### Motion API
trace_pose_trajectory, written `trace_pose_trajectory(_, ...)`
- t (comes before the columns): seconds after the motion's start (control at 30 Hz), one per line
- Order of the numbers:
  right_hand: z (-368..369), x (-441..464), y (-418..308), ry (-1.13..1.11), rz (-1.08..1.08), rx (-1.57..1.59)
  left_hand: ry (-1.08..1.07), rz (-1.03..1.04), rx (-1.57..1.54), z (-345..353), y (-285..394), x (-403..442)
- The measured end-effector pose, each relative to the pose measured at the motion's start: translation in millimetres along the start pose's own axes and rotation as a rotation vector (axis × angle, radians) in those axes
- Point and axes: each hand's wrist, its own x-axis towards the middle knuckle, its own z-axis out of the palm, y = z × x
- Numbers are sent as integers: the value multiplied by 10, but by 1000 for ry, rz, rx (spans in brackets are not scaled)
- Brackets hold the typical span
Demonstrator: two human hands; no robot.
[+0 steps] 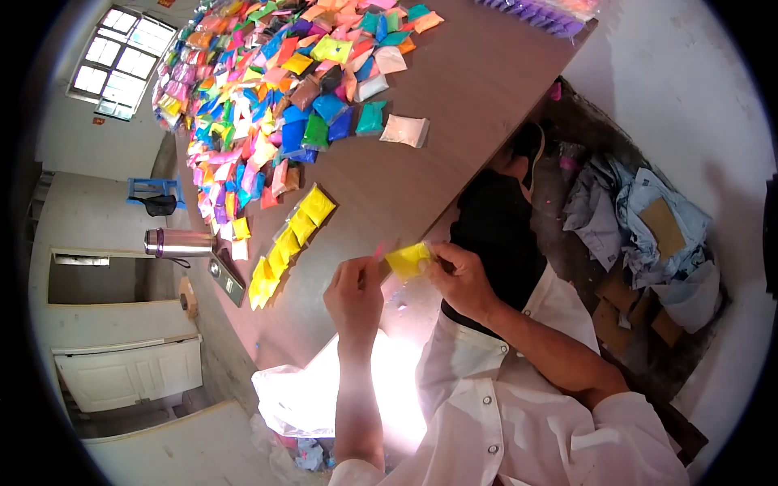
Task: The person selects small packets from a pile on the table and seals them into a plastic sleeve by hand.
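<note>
Big picture first: the brown table [421, 182] stretches out ahead of you, and what a spread it carries, a great heap of coloured packets [316, 89] across its far part, blues, greens, pinks and oranges lying over one another. Down on the floor to your right, crumpled grey-blue bags [596, 206] lie among bits of cardboard [663, 227]. Close to your body, a white plastic bag [292, 397] sits in strong glare at your left. On the table in front of you, nearer than the heap, runs a slanting row of yellow packets [289, 245], edges overlapping. Now your hands! Your right hand [462, 279] has thumb and fingers pinched together on one end of a packet. Your left hand [354, 285] is curled, fingertips drawn in just beside the packet's other end; whether they grip it, I cannot tell. Off to the left, a steel flask [182, 243] and a phone-like object [227, 278] sit by the table's edge. And here's the yellow packet [408, 260] itself, between your hands, above the near part of the table. Smallest of all, a pink scrap [379, 252] shows at your left fingertips.
</note>
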Motion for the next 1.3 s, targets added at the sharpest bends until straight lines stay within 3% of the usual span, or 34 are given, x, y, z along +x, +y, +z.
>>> trace_pose_trajectory(0.1, 63, 9, 90, 63, -7, 82, 3, -44, 14, -70, 171, -33)
trace_pose_trajectory(0.17, 63, 5, 136, 62, -48, -4, 17, 58, -24, 50, 187, -111)
trace_pose_trajectory(0.3, 30, -11, 115, 70, -144, -90, 18, 28, -1, 96, 95, -108)
trace_pose_trajectory(0.5, 70, -33, 157, 121, -99, 108, 69, -87, 91, -17, 110, -138)
trace_pose_trajectory(0.57, 63, -21, 111, 84, -80, 17, 60, 77, 33, 65, 221, -182)
trace_pose_trajectory(0.8, 1, -58, 138, 68, -143, 64, 76, -61, 71, -1, -89, -118)
trace_pose_trajectory(0.97, 2, -7, -19, 76, 95, 280, 101, -199, 18, -168, -261, -101)
trace_pose_trajectory(1.17, -45, 61, -27, 129, 137, 415, 103, -294, -31, -71, -222, -63)
trace_pose_trajectory(1.23, -46, 63, -38, 121, 145, 416, -70, -263, -89, 27, -15, -92)
trace_pose_trajectory(1.3, -51, 59, -51, 136, 180, 418, -176, 35, -88, 159, 58, -152)
